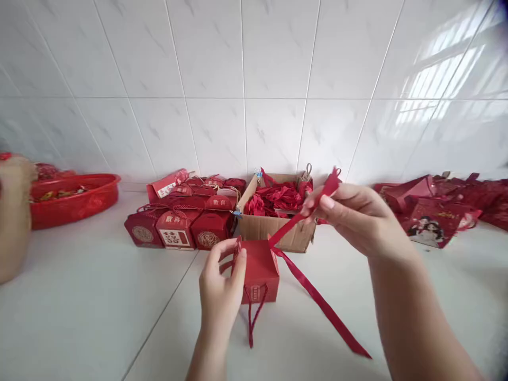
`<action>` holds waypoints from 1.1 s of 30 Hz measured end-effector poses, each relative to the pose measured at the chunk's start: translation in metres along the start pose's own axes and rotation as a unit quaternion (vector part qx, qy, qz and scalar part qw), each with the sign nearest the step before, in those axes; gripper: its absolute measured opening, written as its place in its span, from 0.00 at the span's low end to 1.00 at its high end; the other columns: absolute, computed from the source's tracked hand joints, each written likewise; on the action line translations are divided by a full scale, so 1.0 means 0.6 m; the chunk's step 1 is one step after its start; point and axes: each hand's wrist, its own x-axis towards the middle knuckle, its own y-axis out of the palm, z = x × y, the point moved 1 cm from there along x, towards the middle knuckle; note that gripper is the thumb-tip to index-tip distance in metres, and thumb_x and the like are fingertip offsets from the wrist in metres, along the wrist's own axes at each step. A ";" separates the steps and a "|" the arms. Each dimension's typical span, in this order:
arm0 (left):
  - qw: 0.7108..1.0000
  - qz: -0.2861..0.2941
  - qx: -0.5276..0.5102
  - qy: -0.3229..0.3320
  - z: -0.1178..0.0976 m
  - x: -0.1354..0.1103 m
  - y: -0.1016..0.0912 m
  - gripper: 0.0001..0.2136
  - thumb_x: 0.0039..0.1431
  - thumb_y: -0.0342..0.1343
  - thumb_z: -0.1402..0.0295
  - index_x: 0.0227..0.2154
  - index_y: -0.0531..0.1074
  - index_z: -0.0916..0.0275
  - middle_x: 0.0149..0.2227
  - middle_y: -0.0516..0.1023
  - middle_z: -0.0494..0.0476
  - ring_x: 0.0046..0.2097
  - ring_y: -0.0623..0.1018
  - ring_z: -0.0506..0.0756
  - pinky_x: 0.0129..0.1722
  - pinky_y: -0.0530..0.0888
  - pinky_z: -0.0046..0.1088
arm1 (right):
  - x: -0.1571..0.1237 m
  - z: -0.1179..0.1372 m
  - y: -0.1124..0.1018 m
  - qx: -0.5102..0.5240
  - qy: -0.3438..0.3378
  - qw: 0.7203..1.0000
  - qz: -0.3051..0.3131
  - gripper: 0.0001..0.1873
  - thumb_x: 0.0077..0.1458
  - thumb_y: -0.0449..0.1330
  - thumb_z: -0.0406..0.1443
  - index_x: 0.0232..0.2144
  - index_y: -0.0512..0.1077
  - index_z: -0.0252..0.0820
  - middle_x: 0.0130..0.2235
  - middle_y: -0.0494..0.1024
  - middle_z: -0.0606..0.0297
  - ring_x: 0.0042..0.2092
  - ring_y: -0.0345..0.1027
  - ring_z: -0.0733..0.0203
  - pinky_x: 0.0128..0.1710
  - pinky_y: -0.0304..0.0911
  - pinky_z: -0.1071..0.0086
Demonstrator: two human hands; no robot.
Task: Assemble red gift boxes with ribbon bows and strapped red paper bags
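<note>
A small red gift box [260, 264] stands on the white counter, with a twisted cord handle [254, 317] hanging down its near side. My left hand [222, 283] grips the box at its left side, thumb near the top edge. Raised to the right, my right hand [349, 214] pinches one end of a red ribbon [291, 227] between thumb and fingers. That ribbon runs taut from the box's upper right edge. Its other tail slants down across the counter to the lower right.
Behind the box sits an open cardboard box [273, 233] of red ribbon. Stacked red gift boxes [174, 227] stand left of it, and a red plastic basin [75, 206] is farther left. Red bags [432, 222] lie at right. A blurred beige shape [14, 217] shows at the left edge.
</note>
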 end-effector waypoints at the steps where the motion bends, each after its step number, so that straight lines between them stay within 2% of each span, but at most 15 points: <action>1: 1.000 -0.003 -0.012 -0.008 0.000 0.001 -0.002 0.15 0.52 0.61 0.56 0.40 0.72 0.57 0.44 0.76 0.55 0.47 0.75 0.56 0.45 0.73 0.30 | -0.002 0.003 0.000 0.009 -0.017 1.000 -0.002 0.08 0.61 0.59 0.36 0.35 0.79 0.47 0.33 0.77 0.66 0.36 0.71 0.66 0.38 0.68 0.73; 4: 0.999 -0.005 -0.039 -0.030 -0.002 0.000 -0.005 0.16 0.51 0.62 0.56 0.40 0.72 0.58 0.43 0.76 0.56 0.48 0.75 0.56 0.43 0.73 0.28 | -0.005 0.010 0.001 0.024 -0.044 0.999 -0.011 0.10 0.62 0.57 0.38 0.33 0.79 0.48 0.31 0.76 0.66 0.34 0.70 0.66 0.35 0.68 0.72; 11: 0.996 0.004 -0.059 -0.064 -0.009 -0.004 -0.002 0.16 0.51 0.61 0.55 0.39 0.73 0.59 0.43 0.77 0.57 0.49 0.74 0.57 0.40 0.71 0.27 | 0.000 0.012 0.008 0.038 -0.021 0.999 -0.032 0.13 0.63 0.56 0.40 0.32 0.78 0.44 0.27 0.73 0.66 0.30 0.66 0.68 0.29 0.64 0.75; 18: 0.994 0.010 -0.084 -0.075 0.002 0.007 -0.004 0.19 0.48 0.63 0.54 0.39 0.73 0.60 0.43 0.77 0.58 0.48 0.75 0.59 0.47 0.69 0.33 | 0.005 0.003 0.025 0.062 0.012 0.998 0.017 0.11 0.63 0.57 0.39 0.32 0.77 0.43 0.28 0.74 0.67 0.29 0.67 0.70 0.31 0.64 0.76; 26: 0.992 0.009 -0.095 -0.082 0.001 0.007 -0.001 0.20 0.47 0.65 0.52 0.38 0.75 0.60 0.43 0.78 0.56 0.47 0.75 0.58 0.45 0.70 0.31 | 0.011 -0.004 0.032 0.064 0.027 0.997 0.025 0.12 0.63 0.56 0.39 0.30 0.75 0.40 0.26 0.73 0.67 0.29 0.67 0.69 0.29 0.63 0.75; 33: 0.991 -0.002 -0.096 -0.096 0.004 -0.001 0.000 0.19 0.44 0.67 0.53 0.37 0.78 0.61 0.38 0.80 0.56 0.44 0.77 0.58 0.43 0.72 0.29 | 0.014 -0.006 0.046 -0.011 0.059 0.998 0.032 0.16 0.61 0.57 0.38 0.23 0.70 0.37 0.22 0.68 0.69 0.25 0.60 0.71 0.24 0.56 0.76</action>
